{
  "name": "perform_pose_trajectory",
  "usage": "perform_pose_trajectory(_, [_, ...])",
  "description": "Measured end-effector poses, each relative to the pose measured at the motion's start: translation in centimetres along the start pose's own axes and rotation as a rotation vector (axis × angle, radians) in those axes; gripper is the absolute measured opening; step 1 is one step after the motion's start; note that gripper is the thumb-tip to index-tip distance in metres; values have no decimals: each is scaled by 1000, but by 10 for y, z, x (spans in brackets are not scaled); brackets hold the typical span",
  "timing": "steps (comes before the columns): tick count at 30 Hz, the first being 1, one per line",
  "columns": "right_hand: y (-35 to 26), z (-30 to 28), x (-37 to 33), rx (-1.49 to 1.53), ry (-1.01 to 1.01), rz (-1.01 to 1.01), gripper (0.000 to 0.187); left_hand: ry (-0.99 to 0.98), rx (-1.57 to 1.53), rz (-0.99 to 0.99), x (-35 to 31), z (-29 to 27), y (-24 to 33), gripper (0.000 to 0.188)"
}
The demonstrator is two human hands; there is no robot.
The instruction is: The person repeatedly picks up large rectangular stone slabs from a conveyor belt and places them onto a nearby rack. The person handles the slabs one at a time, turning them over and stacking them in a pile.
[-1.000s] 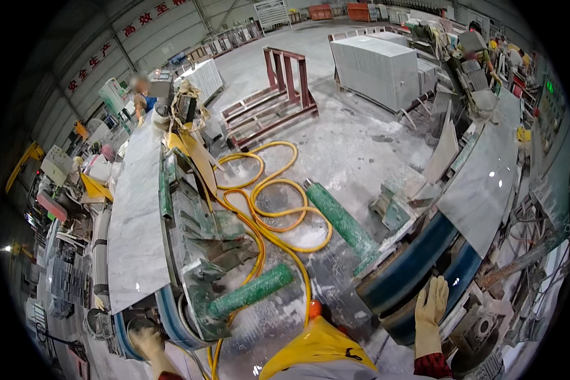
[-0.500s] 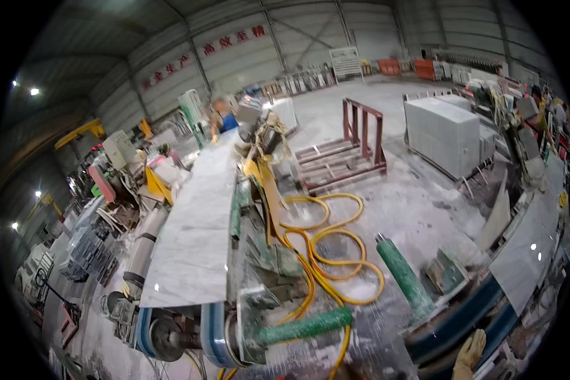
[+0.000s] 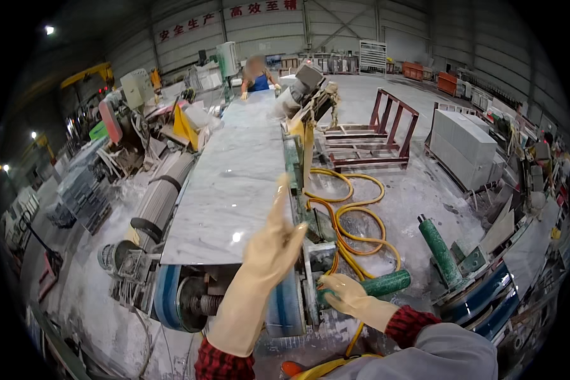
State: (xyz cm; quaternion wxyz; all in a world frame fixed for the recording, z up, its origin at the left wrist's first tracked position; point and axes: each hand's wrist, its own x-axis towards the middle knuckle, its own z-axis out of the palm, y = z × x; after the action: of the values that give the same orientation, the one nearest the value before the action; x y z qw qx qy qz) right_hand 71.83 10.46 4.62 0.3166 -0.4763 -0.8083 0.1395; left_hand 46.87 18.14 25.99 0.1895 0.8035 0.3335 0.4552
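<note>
My left hand (image 3: 273, 250), in a long cream rubber glove, is raised in front of the right edge of a pale, grey-veined stone slab (image 3: 237, 183). Its index finger points away from me and the thumb stands apart; it holds nothing. My right hand (image 3: 345, 294), gloved alike, is lower, at the near end of a green roller (image 3: 389, 283) and beside the machine frame. Its fingers are loosely bent and apart, and whether they touch the frame I cannot tell. Wet and shiny, the slab lies on a conveyor with blue belts (image 3: 168, 297).
At the slab's far end stands a person in a blue apron (image 3: 259, 82), beside a motor head (image 3: 308, 77). Yellow hoses (image 3: 380, 221) coil on the wet floor. A red-brown metal rack (image 3: 367, 161) and stacked pale slabs (image 3: 465, 142) stand at right. Another belt conveyor (image 3: 481, 301) runs at lower right.
The view has swung left toward the slab. Only one gloved hand showed before, over the right-hand conveyor; now both hands are before me at the slab's near right side.
</note>
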Motion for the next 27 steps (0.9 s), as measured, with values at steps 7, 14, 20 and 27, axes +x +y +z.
perform_pose_trajectory(7, [-15,63,92,-60,-257,417,55,-533,145,-301,-24,-7,-46,84])
perform_pose_trajectory(14, [211,-137,198,730,468,1117,39,-453,-160,-930,-155,-2,-118,77])
perform_pose_trajectory(20, [169,-58,236,712,161,544,48,-86,-466,-1145,-201,-18,-142,64])
perform_pose_trajectory(27, [9,133,178,51,-38,-26,38,280,-485,-1189,-239,-68,-208,62])
